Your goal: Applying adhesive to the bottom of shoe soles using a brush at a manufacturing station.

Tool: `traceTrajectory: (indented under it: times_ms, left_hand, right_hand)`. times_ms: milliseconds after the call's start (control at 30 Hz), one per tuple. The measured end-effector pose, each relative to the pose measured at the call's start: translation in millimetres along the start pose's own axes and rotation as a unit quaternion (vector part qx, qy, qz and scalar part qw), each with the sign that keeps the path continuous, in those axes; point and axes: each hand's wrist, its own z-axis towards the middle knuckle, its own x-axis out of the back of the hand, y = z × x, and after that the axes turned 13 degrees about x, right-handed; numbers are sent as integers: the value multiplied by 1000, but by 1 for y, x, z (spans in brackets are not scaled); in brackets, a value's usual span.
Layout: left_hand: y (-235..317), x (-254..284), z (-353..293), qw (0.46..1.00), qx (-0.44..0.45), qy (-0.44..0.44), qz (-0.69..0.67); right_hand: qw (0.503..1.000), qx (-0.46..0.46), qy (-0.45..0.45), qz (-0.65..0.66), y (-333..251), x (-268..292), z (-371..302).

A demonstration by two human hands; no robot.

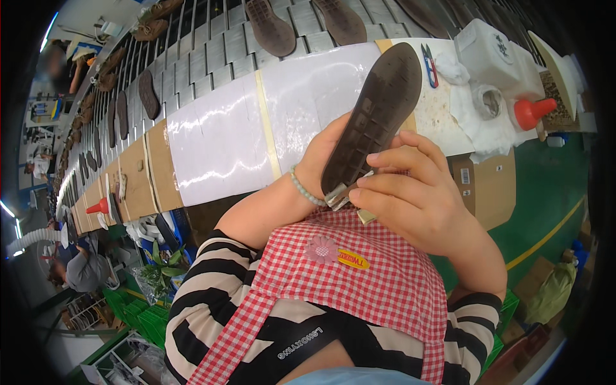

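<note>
Shoe sole (377,106), dark brown, elongated, round-ended, with boxy recesses.

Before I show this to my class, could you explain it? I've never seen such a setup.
There is no robot: a person works with two bare hands. The picture comes from a head-worn fisheye camera looking down, so straight edges bend. The left hand holds a dark brown shoe sole from behind; the right hand is at its lower end, by a small pale piece. On the table are snips and a white plastic container. More soles lie on the slatted surface beyond.
</note>
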Motion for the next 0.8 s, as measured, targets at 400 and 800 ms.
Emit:
traceTrajectory:
  times_ms: [400,800]
  left_hand:
    - [3,6,0,980,100,-139,-100]
    - [11,-3,0,992,26,-119,-43]
  right_hand:
    - [993,19,-89,-79,-6,38,5]
    - [947,-266,133,121,-19,-1,-19]
